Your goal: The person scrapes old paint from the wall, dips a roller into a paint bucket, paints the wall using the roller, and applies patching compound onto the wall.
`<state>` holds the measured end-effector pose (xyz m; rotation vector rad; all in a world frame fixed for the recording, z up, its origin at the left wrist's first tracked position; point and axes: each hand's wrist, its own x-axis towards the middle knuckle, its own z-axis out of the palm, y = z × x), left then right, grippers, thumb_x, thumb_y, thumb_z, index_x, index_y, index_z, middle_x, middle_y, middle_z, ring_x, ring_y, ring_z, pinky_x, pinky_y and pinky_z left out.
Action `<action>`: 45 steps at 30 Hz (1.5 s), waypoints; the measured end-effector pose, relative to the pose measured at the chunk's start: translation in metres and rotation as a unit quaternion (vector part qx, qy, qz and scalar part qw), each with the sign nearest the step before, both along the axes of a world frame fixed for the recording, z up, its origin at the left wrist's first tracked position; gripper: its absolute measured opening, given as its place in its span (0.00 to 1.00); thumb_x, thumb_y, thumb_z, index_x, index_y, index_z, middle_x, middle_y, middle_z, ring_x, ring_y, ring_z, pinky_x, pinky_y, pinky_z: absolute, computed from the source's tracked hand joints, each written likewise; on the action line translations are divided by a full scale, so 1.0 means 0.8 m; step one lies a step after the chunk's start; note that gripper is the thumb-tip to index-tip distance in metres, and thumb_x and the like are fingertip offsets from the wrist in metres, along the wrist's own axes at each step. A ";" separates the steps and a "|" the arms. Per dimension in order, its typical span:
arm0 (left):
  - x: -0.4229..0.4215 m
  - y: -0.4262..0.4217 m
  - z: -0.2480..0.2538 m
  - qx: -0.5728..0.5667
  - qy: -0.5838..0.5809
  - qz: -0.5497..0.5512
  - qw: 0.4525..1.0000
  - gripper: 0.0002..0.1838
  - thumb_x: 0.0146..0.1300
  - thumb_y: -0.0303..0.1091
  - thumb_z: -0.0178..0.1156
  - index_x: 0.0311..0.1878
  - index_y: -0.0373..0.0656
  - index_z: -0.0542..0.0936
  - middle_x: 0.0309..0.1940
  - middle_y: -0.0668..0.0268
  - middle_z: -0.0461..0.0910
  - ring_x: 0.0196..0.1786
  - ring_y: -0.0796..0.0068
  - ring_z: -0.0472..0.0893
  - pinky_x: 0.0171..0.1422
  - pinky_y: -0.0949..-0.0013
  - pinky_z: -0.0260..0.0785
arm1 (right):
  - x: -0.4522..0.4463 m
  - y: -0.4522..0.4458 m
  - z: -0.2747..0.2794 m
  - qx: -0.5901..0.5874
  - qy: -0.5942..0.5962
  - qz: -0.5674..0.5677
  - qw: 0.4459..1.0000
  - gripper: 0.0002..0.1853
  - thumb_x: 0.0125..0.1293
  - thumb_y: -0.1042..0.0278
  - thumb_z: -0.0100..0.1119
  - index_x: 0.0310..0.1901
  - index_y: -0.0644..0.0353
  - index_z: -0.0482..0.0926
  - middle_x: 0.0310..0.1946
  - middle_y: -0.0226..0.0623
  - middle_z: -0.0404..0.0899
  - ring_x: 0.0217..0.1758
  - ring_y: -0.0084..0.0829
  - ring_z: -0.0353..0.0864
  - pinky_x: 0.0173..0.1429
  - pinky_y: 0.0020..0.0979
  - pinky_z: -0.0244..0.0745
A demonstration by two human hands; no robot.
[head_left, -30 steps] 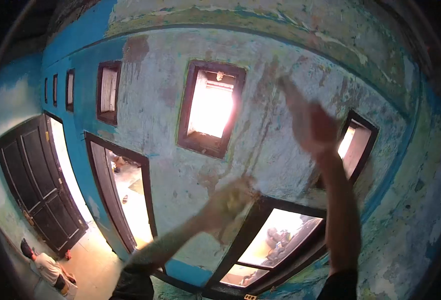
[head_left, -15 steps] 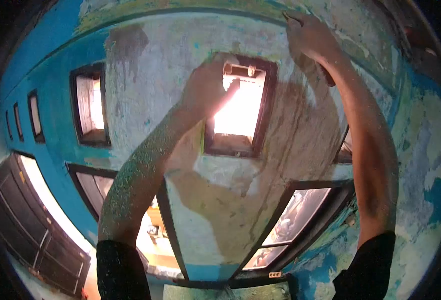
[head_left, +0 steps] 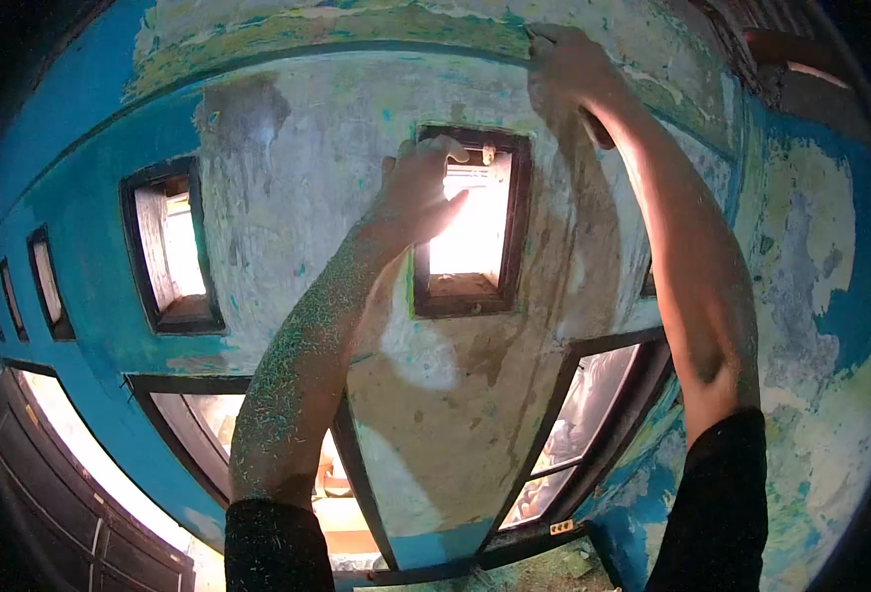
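Observation:
My left hand point(head_left: 417, 192) is raised at the upper left side of a small dark-framed window opening point(head_left: 519, 212). Its fingers and thumb are apart, silhouetted against the bright gap, and nothing shows between them. Whether it touches the frame I cannot tell. Higher up and to the right, my right hand point(head_left: 571, 69) is closed round a dark-handled tool point(head_left: 596, 128). The handle end sticks out below the palm; a thin tip shows past the fingers, near the ledge of the patchy wall point(head_left: 356, 109). The tool's exact kind is hidden by my hand. Green flakes cover my left forearm.
Larger windows lie below, one at right point(head_left: 583, 434) and one at left point(head_left: 189, 424). Another small window point(head_left: 169, 247) is set in the blue wall at left. A dark door point(head_left: 70, 503) stands at lower left. A small pale block point(head_left: 561, 528) sits on the lower frame.
The view has shifted, so the wall sits lower. My left hand has slipped slightly down against the small window, its thumb further from the fingers. My right hand still holds the tool near the ledge.

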<state>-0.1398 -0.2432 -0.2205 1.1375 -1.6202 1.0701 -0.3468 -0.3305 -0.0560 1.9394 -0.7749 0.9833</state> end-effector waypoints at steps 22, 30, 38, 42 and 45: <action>0.026 0.012 -0.016 -0.016 0.005 -0.087 0.996 0.17 0.51 0.29 0.64 0.47 0.46 0.77 0.23 0.69 0.72 0.28 0.72 0.73 0.38 0.62 0.71 | -0.037 -0.003 -0.032 0.184 -0.205 0.154 0.949 0.20 0.66 0.64 0.52 0.57 0.62 0.78 0.54 0.61 0.78 0.57 0.56 0.80 0.61 0.50 0.74; 0.017 0.004 -0.012 0.033 0.034 -0.087 0.995 0.18 0.50 0.31 0.67 0.47 0.46 0.78 0.23 0.71 0.72 0.29 0.74 0.73 0.37 0.66 0.70 | -0.059 -0.046 -0.029 0.078 -0.179 0.196 0.961 0.25 0.64 0.62 0.54 0.63 0.58 0.76 0.58 0.57 0.76 0.60 0.56 0.77 0.63 0.49 0.74; -0.002 0.019 -0.008 0.045 0.064 -0.037 0.996 0.21 0.49 0.33 0.71 0.48 0.47 0.78 0.23 0.71 0.70 0.28 0.78 0.71 0.35 0.68 0.68 | -0.050 -0.055 0.005 0.125 -0.103 0.048 0.986 0.27 0.62 0.67 0.52 0.65 0.61 0.72 0.56 0.59 0.76 0.57 0.56 0.78 0.61 0.48 0.76; 0.007 0.017 -0.012 0.035 0.055 -0.042 0.997 0.21 0.49 0.33 0.71 0.48 0.48 0.78 0.23 0.72 0.70 0.28 0.78 0.70 0.35 0.68 0.67 | -0.039 -0.049 -0.014 0.040 -0.173 0.163 0.970 0.29 0.60 0.67 0.54 0.65 0.62 0.72 0.56 0.59 0.77 0.58 0.58 0.78 0.62 0.49 0.75; -0.001 0.016 -0.011 0.055 0.088 -0.037 0.994 0.20 0.49 0.34 0.71 0.47 0.48 0.78 0.22 0.72 0.69 0.28 0.79 0.70 0.34 0.68 0.66 | -0.052 -0.072 0.016 0.019 -0.112 0.077 0.991 0.29 0.61 0.65 0.55 0.65 0.59 0.72 0.58 0.57 0.76 0.61 0.58 0.75 0.64 0.50 0.73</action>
